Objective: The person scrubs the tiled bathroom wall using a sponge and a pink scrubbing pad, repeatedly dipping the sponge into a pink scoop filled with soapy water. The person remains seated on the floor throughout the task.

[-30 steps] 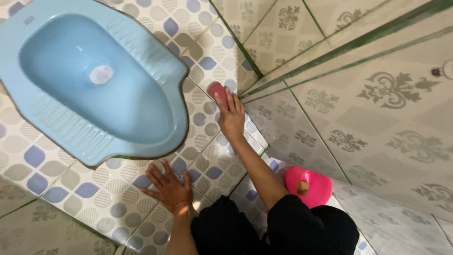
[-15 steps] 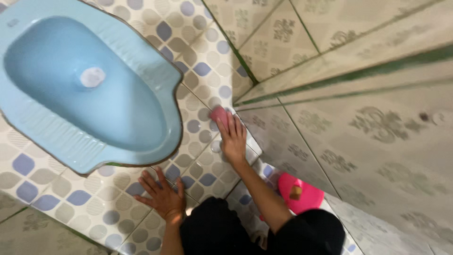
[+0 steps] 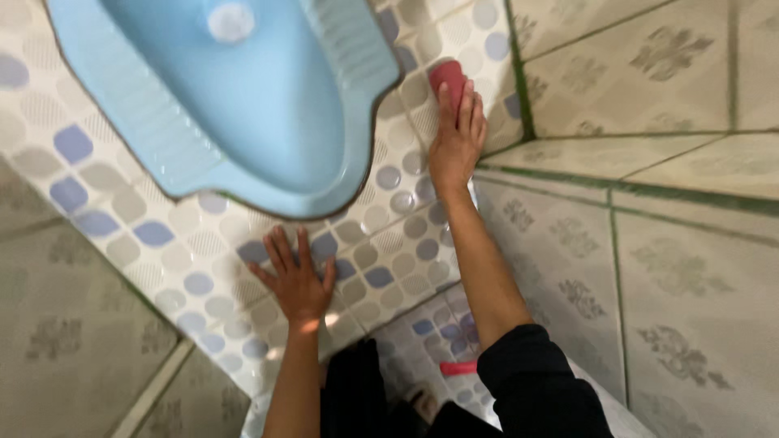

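My right hand (image 3: pixel 456 138) presses a small red scrubbing pad (image 3: pixel 448 79) flat on the patterned floor tiles, just right of the blue squat toilet pan (image 3: pixel 268 105) and close to the wall corner. Fingers lie over the pad, its far end showing beyond them. My left hand (image 3: pixel 295 280) rests flat on the floor tiles (image 3: pixel 195 259) below the pan's near rim, fingers spread, holding nothing. Both forearms reach forward from black sleeves (image 3: pixel 535 381).
Beige tiled walls with green grout (image 3: pixel 649 203) rise on the right, meeting the floor beside my right arm. A sliver of a pink object (image 3: pixel 459 368) shows near my right elbow. A lower beige tiled step (image 3: pixel 65 324) lies at the left.
The view has swung, so the pan now sits higher in frame. My right hand with the pad has slid farther along the floor toward the corner. The pink container is now mostly hidden.
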